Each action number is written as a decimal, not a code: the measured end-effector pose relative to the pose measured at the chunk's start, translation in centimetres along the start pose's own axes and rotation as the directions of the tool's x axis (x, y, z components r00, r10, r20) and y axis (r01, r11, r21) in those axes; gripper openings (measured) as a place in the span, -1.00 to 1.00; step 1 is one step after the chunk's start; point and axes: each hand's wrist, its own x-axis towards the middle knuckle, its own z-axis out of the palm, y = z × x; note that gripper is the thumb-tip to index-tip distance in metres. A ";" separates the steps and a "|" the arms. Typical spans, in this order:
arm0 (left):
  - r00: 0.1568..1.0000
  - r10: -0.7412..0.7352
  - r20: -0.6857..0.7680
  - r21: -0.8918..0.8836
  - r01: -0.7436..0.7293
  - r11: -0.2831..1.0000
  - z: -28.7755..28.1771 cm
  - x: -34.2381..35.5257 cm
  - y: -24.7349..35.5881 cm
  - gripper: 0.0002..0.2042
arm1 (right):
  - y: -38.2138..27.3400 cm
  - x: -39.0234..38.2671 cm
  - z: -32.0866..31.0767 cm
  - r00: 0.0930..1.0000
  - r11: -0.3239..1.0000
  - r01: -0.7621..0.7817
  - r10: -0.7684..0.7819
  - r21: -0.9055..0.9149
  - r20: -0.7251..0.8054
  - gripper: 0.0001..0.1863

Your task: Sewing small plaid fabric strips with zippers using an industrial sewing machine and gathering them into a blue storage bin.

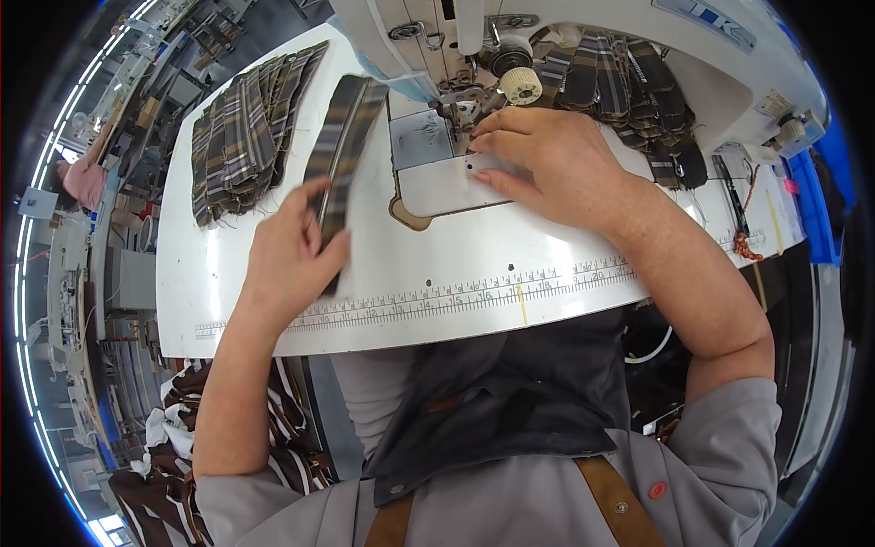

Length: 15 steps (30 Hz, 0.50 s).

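Note:
My left hand (287, 255) is closed on a dark plaid fabric strip (346, 128), long and folded, held tilted above the white table left of the needle plate. The fingers blur slightly. My right hand (547, 169) is at the sewing machine (602, 23), its fingertips by the presser foot (460, 114) and its thumb apart over the metal plate (423, 141). Nothing shows between thumb and fingers; what the fingertips touch is partly hidden.
A pile of plaid fabric pieces (251, 137) lies on the table's left. More plaid pieces (629, 87) are heaped behind my right arm. A printed ruler strip (401, 305) runs along the near edge. Black tweezers or snips (732, 201) lie at the right.

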 end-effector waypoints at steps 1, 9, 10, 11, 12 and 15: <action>0.995 -0.081 0.064 -0.008 0.081 0.997 -0.8 -1.2 -0.8 -0.57 | 0.1 -0.1 0.1 1.000 1.000 -0.009 0.010 -0.009 0.012 -0.70; 0.893 0.326 0.310 0.028 -0.352 0.936 -2.9 -3.8 -1.8 -0.47 | 0.5 -0.2 0.5 0.999 0.999 -0.050 0.050 -0.001 -0.010 -0.70; 0.894 0.327 0.306 0.026 -0.351 0.936 -2.1 -3.4 -1.2 -0.47 | 0.4 -0.2 0.5 0.999 0.999 -0.049 0.049 0.005 -0.005 -0.70; 0.869 0.413 0.273 -0.034 -0.421 0.907 -1.2 -2.6 -0.7 -0.57 | 0.4 -0.2 0.6 0.999 0.999 -0.048 0.048 0.002 -0.003 -0.70; 0.833 0.500 0.238 -0.101 -0.491 0.865 0.0 -1.4 -0.5 -0.65 | 0.4 -0.2 0.7 1.000 0.998 -0.011 0.012 0.059 -0.008 -0.69; 0.770 0.567 0.292 -0.195 -0.533 0.824 2.8 1.9 -0.1 -0.72 | 0.2 -0.2 1.0 0.998 0.991 0.065 -0.064 0.118 -0.013 -0.67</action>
